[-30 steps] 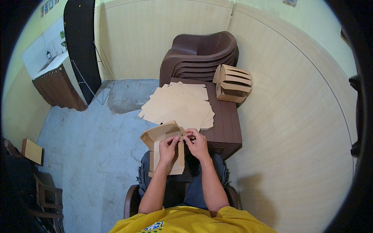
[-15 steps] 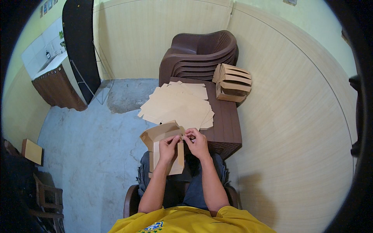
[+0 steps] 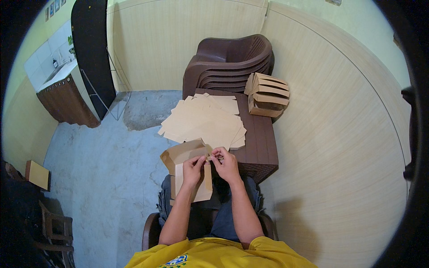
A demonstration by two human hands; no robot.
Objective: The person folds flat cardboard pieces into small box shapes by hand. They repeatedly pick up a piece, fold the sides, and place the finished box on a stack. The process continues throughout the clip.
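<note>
Pale wood-grain panelling lines the walls of a small room with a grey concrete floor (image 3: 94, 169). At twelve o'clock from the hands stands a stack of brown plastic chairs (image 3: 232, 60); how many are nested cannot be told. Before it sits one dark brown table (image 3: 261, 138), carrying a fanned heap of flat tan paper sheets (image 3: 203, 120), too overlapped to count. At one o'clock, on the table's far right corner, stands a bundle of folded brown paper bags (image 3: 268, 94), roughly five or six on edge.

Just short of the table's near edge, over the seated person's lap, both hands meet on one partly folded brown paper bag (image 3: 187, 167). Its open mouth lies at ten o'clock from the hands, and its flat body hangs down toward six. The left hand (image 3: 193, 169) lies on the bag with its fingers curled, pinching a paper edge. The right hand (image 3: 227, 164) pinches the same edge, thumb and fingertips closed, touching the left.

At ten o'clock, well apart, one brown cabinet (image 3: 67, 100) stands beside one black door (image 3: 91, 49). At eight o'clock a small yellow-brown box (image 3: 38, 175) rests.
</note>
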